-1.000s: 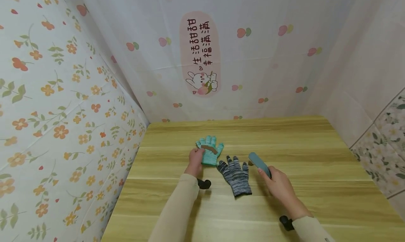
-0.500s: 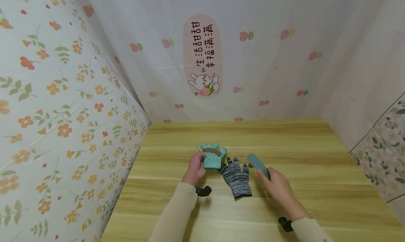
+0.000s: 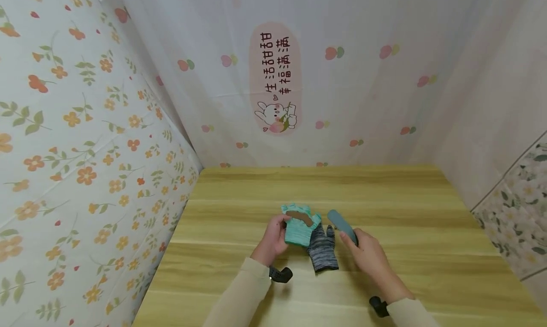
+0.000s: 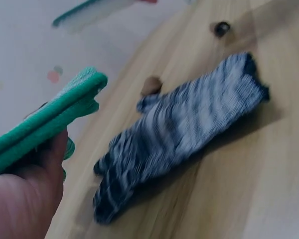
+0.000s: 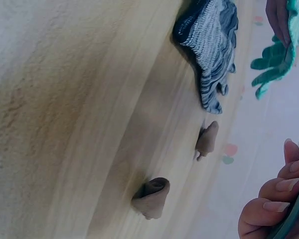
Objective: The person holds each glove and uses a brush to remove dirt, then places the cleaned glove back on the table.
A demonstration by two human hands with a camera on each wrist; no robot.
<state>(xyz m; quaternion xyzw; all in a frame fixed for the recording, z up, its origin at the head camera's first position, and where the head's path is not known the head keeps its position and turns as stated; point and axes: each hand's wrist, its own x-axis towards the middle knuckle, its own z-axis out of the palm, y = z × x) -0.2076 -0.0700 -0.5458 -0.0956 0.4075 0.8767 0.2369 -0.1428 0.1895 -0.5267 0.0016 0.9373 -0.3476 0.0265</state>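
Note:
My left hand (image 3: 273, 237) holds up a green knitted glove (image 3: 298, 233) by its side, thumb on top. A curved brown strip (image 3: 300, 218) lies across the glove. Below it, a grey-and-black striped knitted glove (image 3: 324, 253) lies on the table, partly hidden in the head view. To its right my right hand (image 3: 368, 252) grips a blue-grey brush (image 3: 340, 224); pale bristles (image 4: 102, 12) show on its underside in the left wrist view. The brush is apart from the green glove. The right wrist view shows my curled fingers (image 5: 281, 191) around the brush's edge.
Two small brown curled pieces lie on the wooden table (image 3: 205, 289): a nearer piece (image 5: 152, 197) and a farther piece (image 5: 208, 138) beside the striped glove. A patterned curtain (image 3: 363, 99) stands behind the table, and a floral sheet (image 3: 98, 175) hangs along the left.
My left hand has lifted the green glove and brought it right and nearer, so it now overlaps the striped glove in view. My right hand with the brush has shifted slightly left.

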